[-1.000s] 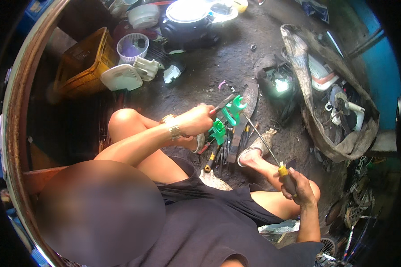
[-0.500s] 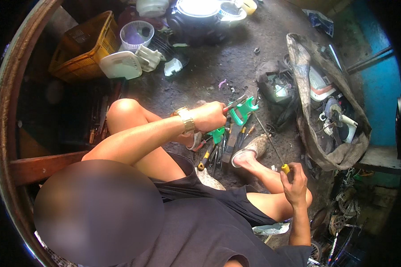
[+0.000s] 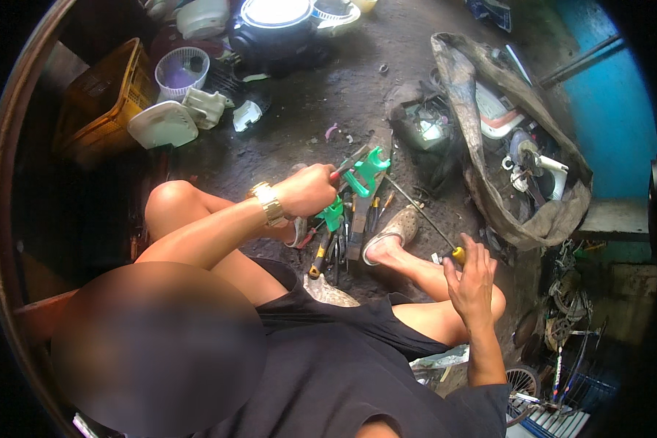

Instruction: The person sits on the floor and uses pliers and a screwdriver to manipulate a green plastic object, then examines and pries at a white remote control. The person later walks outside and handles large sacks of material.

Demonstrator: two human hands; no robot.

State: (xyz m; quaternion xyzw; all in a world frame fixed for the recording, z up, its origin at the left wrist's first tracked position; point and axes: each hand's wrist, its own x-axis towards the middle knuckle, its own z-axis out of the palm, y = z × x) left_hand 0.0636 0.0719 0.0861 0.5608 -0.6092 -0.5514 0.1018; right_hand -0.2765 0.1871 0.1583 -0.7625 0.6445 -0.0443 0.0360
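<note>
My left hand [image 3: 306,193], with a gold watch [image 3: 269,204] at the wrist, is closed around red-handled pliers [image 3: 352,162]. The pliers' jaws lie against a green plastic part [image 3: 371,169] that has a curved, forked end. Another green piece [image 3: 332,213] shows just below this hand. On the right, my right hand [image 3: 473,281] holds the yellow handle of a long-shafted screwdriver [image 3: 458,255] between thumb and fingers. Its shaft slants up and left, and the tip comes close to the green part; whether they touch I cannot tell.
Several hand tools [image 3: 336,252] lie between my feet by a flat metal bar [image 3: 360,232]. A big worn sack [image 3: 456,95] of scrap plastic stands to the right. At the far left are a yellow crate [image 3: 117,109] and a white basket [image 3: 181,73]. Bicycle parts [image 3: 558,339] fill the lower right.
The whole view has shifted, moving most things leftward in the picture. My right hand's fingers have loosened and spread a little at the screwdriver handle. My left hand still grips the pliers.
</note>
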